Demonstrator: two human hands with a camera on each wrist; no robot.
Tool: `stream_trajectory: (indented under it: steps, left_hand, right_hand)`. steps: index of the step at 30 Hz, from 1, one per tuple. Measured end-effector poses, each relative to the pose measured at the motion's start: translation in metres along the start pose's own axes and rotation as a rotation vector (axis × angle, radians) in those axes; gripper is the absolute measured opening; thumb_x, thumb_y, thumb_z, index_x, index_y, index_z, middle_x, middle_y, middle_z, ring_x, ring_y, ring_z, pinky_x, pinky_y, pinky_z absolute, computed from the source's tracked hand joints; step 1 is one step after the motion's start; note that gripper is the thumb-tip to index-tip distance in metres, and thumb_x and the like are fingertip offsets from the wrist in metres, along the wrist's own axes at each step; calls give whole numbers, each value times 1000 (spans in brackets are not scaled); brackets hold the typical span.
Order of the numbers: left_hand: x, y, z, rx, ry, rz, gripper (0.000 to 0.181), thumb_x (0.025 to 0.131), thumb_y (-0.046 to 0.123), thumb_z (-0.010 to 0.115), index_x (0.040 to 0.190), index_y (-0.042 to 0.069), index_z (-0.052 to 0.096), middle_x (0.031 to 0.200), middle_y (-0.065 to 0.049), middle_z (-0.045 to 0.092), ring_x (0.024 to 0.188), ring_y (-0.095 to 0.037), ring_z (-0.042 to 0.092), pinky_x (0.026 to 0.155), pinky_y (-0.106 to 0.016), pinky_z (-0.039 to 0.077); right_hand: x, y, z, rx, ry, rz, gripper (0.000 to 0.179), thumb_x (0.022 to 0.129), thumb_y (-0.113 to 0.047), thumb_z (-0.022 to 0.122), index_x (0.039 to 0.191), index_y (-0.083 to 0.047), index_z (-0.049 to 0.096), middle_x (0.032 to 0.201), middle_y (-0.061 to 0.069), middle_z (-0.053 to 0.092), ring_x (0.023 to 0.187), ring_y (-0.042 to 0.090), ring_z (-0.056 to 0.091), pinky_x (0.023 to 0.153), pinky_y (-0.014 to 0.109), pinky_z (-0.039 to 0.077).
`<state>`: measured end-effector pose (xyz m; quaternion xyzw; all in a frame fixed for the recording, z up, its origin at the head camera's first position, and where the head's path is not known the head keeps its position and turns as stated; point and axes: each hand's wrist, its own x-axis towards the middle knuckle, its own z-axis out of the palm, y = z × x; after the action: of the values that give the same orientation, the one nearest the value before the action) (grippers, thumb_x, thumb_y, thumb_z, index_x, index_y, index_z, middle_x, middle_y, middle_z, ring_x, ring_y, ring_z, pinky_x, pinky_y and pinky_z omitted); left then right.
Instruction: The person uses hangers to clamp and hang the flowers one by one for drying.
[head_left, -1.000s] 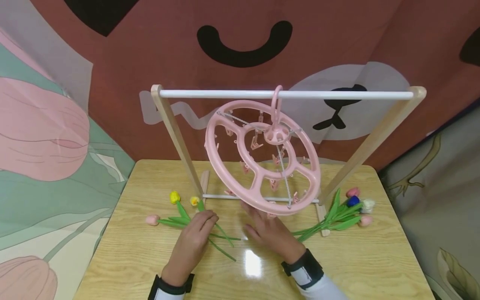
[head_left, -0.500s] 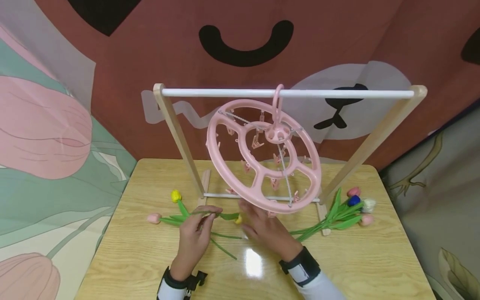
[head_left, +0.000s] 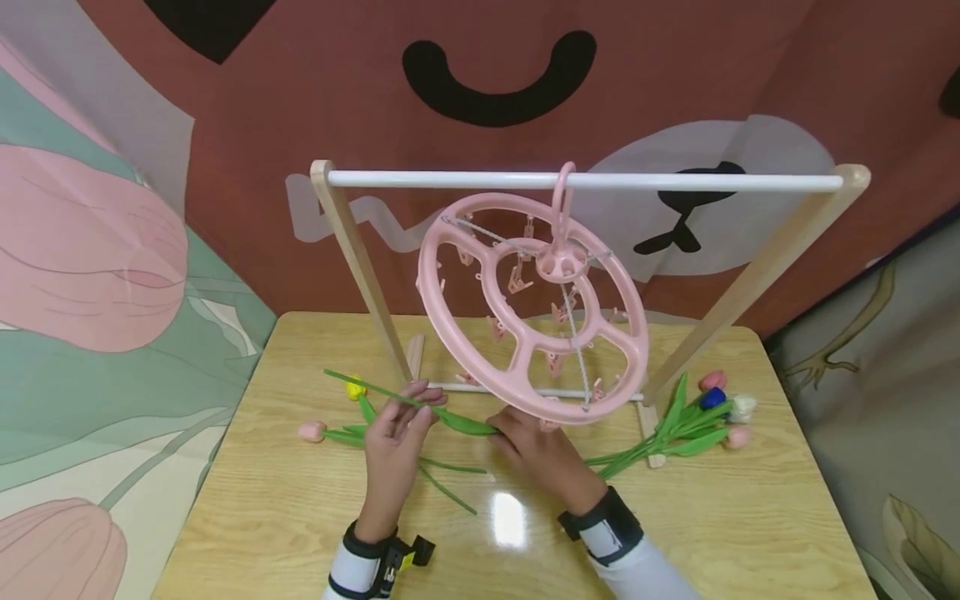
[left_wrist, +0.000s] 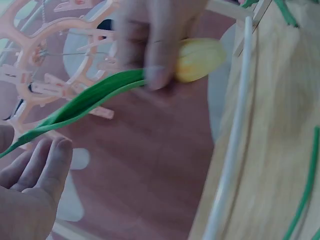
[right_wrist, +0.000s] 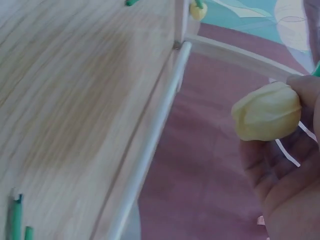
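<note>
A yellow tulip with a long green stem and leaf is held between both hands above the table. My left hand holds its stem between thumb and fingers, the stem end pointing to the far left. My right hand pinches the stem just below the bloom; in the head view that hand hides the flower, while the right wrist view shows the pale yellow bloom beside the fingers. Under and beside the left hand lie a pink tulip and another yellow tulip, their stems pointing right.
A pink round clip hanger with several small clips hangs tilted from the white bar of a wooden rack. Several tulips lie bunched at the right of the wooden table. A printed cloth hangs behind.
My left hand has lifted the yellow tulip from the table and swung its bloom to the right. The right hand, earlier loose beneath the hanger, now grips it near the bloom.
</note>
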<state>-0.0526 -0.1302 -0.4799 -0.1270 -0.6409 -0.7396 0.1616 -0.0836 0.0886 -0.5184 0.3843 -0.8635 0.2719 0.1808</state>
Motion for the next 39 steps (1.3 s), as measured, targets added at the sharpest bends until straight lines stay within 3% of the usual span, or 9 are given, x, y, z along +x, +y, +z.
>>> stream_trajectory:
  steps: [4, 9, 12, 15, 17, 19, 26, 33, 39]
  left_hand:
    - [-3, -5, 8, -53, -23, -111, 30, 96, -2, 55, 125, -9, 56, 119, -36, 60, 109, -39, 62, 89, -30, 59]
    - [-3, -7, 19, -99, -19, -112, 25, 95, -4, 55, 119, -12, 59, 113, -38, 62, 104, -42, 63, 85, -36, 61]
    - [0, -5, 24, -78, 0, -92, 23, 96, -3, 54, 116, -12, 59, 108, -38, 63, 99, -34, 67, 82, -34, 62]
    - [3, 0, 25, -50, 22, -71, 21, 98, -1, 53, 115, -11, 59, 105, -37, 63, 96, -29, 69, 81, -31, 63]
    - [5, 3, 25, -48, 26, -59, 21, 98, 0, 52, 115, -11, 57, 104, -36, 63, 95, -29, 69, 80, -31, 63]
    - [6, 6, 24, -54, 27, -53, 21, 98, 0, 52, 116, -11, 57, 103, -37, 62, 93, -29, 69, 78, -32, 63]
    - [9, 11, 25, -74, 27, 12, 22, 97, -5, 52, 117, -10, 58, 101, -18, 66, 88, -30, 70, 71, -31, 64]
    - [11, 18, 29, -41, 42, 56, 23, 94, -8, 54, 114, -19, 54, 108, -37, 59, 95, -26, 69, 73, -25, 63]
    - [10, 21, 32, -31, 26, 90, 21, 92, -13, 54, 112, -18, 56, 111, -40, 57, 100, -24, 67, 75, -26, 63]
  right_hand:
    - [7, -5, -4, 13, 13, -7, 15, 86, -15, 72, 99, -10, 66, 94, 2, 64, 88, 15, 59, 76, 32, 57]
    - [16, -13, -11, 22, 39, -1, 14, 89, -17, 68, 101, -10, 64, 98, 4, 61, 94, 17, 58, 80, 35, 57]
    - [22, -19, -15, 58, 45, 30, 37, 88, -17, 68, 123, -9, 58, 129, 13, 54, 117, 25, 53, 95, 42, 54]
    - [27, -27, -20, 116, 47, 86, 72, 86, -20, 68, 148, -5, 34, 158, 21, 22, 139, 32, 32, 109, 49, 44]
    - [29, -34, -23, 158, 49, 127, 89, 84, -22, 68, 154, -4, 16, 162, 23, 3, 144, 34, 20, 112, 52, 39]
    - [32, -41, -27, 194, 59, 156, 95, 85, -23, 67, 155, -3, 6, 162, 22, -4, 145, 34, 16, 112, 53, 38]
    - [50, -50, -40, 301, 138, 159, 83, 90, -21, 64, 154, -7, 14, 156, 14, 30, 142, 26, 30, 115, 49, 36]
    - [75, -63, -65, 392, 225, 163, 66, 87, -13, 70, 143, -5, 37, 135, 13, 51, 126, 24, 47, 108, 46, 44]
    - [92, -70, -84, 422, 260, 119, 36, 80, -4, 75, 112, 0, 59, 105, 12, 64, 101, 22, 59, 93, 43, 53]
